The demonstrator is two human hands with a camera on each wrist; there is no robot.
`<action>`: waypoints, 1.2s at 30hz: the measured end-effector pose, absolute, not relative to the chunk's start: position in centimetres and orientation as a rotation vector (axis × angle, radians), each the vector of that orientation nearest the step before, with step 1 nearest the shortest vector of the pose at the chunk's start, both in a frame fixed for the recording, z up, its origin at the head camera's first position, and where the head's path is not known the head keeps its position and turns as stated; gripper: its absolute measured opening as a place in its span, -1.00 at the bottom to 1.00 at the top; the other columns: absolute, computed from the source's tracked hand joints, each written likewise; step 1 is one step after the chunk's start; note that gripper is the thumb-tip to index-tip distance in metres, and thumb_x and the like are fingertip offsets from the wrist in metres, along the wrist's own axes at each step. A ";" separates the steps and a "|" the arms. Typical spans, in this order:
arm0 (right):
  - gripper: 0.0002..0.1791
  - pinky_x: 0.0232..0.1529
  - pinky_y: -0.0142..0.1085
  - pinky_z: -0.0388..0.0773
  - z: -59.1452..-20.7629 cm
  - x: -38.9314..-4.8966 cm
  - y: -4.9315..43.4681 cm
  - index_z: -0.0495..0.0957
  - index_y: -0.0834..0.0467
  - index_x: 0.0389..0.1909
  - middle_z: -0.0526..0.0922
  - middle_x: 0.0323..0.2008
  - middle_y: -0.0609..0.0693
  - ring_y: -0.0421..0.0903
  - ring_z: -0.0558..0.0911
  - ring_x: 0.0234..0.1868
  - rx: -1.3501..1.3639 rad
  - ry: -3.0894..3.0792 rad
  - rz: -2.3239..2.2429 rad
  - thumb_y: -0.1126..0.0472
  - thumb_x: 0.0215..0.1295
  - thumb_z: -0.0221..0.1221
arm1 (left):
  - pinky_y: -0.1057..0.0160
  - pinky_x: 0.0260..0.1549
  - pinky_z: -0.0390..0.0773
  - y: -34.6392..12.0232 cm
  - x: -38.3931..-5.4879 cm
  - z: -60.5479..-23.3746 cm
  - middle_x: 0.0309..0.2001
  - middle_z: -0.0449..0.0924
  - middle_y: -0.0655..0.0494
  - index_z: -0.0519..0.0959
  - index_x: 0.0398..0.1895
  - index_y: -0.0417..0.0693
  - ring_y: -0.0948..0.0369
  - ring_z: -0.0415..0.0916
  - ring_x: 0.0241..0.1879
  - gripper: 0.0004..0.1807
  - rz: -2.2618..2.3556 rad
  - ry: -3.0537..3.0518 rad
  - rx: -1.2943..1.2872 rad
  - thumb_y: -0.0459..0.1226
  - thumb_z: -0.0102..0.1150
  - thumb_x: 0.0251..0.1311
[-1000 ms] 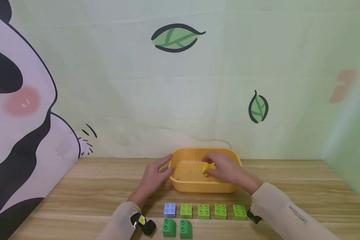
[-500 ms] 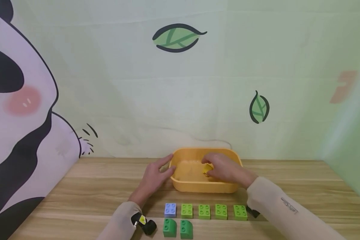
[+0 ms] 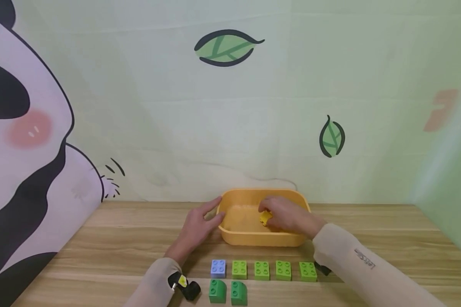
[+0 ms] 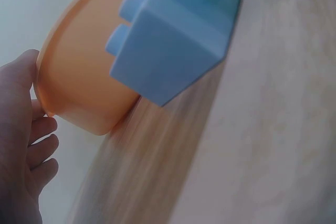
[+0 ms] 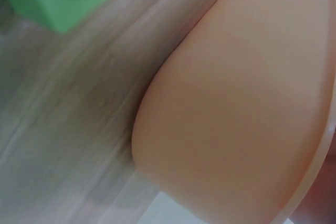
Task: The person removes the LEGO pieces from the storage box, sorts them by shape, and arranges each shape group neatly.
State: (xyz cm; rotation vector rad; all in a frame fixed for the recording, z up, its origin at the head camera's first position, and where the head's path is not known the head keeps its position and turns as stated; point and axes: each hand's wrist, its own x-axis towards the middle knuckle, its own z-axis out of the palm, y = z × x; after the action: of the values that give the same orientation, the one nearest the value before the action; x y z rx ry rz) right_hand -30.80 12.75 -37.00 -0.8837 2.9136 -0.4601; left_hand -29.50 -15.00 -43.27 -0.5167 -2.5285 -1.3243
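An orange-yellow plastic basin stands on the table against the wall. My left hand holds its left end by the rim; in the left wrist view, fingers of the left hand lie against the end of the basin. Inside the basin, my right hand pinches a small yellow piece near the floor. The fingers partly hide this piece, so its kind is unclear. In the right wrist view, the basin's wall hides nearly all of that hand.
In front of the basin runs a row of toy bricks: a blue brick at the left, then several light green bricks. Two dark green curved bricks lie nearer me. Behind the wooden table hangs a printed wall cloth.
The yellow piece has turned between my right fingers, staying inside the basin. My right forearm has shifted slightly left. My left hand, the basin and the bricks stay put.
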 end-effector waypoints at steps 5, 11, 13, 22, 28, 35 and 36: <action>-0.67 0.26 -0.04 0.60 -37.1 -31.0 12.7 0.68 0.24 0.11 0.70 0.02 0.06 0.00 0.60 -0.01 -0.845 2.921 -0.500 0.25 0.39 0.40 | -0.14 0.46 0.33 -15.0 -29.6 -43.3 0.46 0.47 0.00 0.50 0.50 -0.09 -0.06 0.39 0.47 -0.39 -1.314 -2.530 -0.515 -0.12 0.29 0.45; -0.67 0.09 -0.12 0.67 -36.5 -30.6 12.9 0.69 0.26 0.08 0.67 -0.09 0.00 0.01 0.63 -0.08 -0.916 2.956 -0.608 0.21 0.38 0.43 | -0.16 0.46 0.33 -14.9 -29.5 -43.2 0.45 0.48 -0.05 0.51 0.49 -0.13 -0.08 0.39 0.46 -0.40 -1.325 -2.517 -0.512 -0.13 0.29 0.45; -0.68 0.05 -0.14 0.68 -36.2 -30.3 13.0 0.70 0.26 0.05 0.64 -0.12 -0.01 0.02 0.63 -0.09 -0.957 2.976 -0.645 0.20 0.37 0.44 | -0.15 0.46 0.33 -14.9 -29.4 -43.2 0.45 0.48 -0.04 0.51 0.49 -0.12 -0.07 0.39 0.46 -0.40 -1.334 -2.516 -0.508 -0.13 0.29 0.45; -0.69 -0.02 -0.16 0.69 -35.2 -28.6 13.3 0.71 0.27 0.02 0.60 -0.15 -0.01 0.08 0.64 -0.08 -1.071 3.036 -0.803 0.23 0.34 0.45 | -0.16 0.45 0.33 -14.9 -29.4 -43.2 0.45 0.48 -0.03 0.51 0.48 -0.11 -0.08 0.39 0.46 -0.42 -1.329 -2.513 -0.506 -0.14 0.29 0.46; -0.69 -0.10 -0.19 0.67 -35.2 -27.0 13.5 0.71 0.27 0.02 0.57 -0.17 -0.04 0.00 0.59 -0.15 -1.105 3.047 -0.944 0.24 0.32 0.45 | -0.16 0.46 0.33 -14.9 -29.5 -43.3 0.46 0.47 -0.01 0.50 0.49 -0.10 -0.07 0.38 0.47 -0.41 -1.329 -2.526 -0.498 -0.13 0.28 0.46; -0.73 -0.05 -0.11 0.73 -35.5 -25.3 13.9 0.70 0.25 -0.01 0.59 -0.14 -0.05 -0.05 0.61 -0.15 -1.169 3.002 -1.117 0.30 0.32 0.44 | -0.17 0.46 0.32 -14.9 -29.4 -43.2 0.45 0.48 -0.04 0.51 0.49 -0.11 -0.09 0.38 0.46 -0.42 -1.338 -2.513 -0.506 -0.18 0.30 0.45; -0.73 -0.05 -0.10 0.74 -35.5 -25.1 13.9 0.69 0.25 -0.01 0.59 -0.14 -0.04 -0.05 0.62 -0.14 -1.178 2.998 -1.135 0.31 0.31 0.44 | -0.16 0.46 0.32 -14.9 -29.4 -43.1 0.45 0.48 -0.03 0.51 0.49 -0.11 -0.09 0.38 0.47 -0.42 -1.338 -2.514 -0.505 -0.18 0.30 0.45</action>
State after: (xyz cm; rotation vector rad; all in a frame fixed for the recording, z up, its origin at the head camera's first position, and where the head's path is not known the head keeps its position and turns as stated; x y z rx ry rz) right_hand -25.09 13.95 -35.50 -1.1776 2.9981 -1.1351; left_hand -29.42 -14.86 -43.15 -0.5047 -2.5142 -1.3378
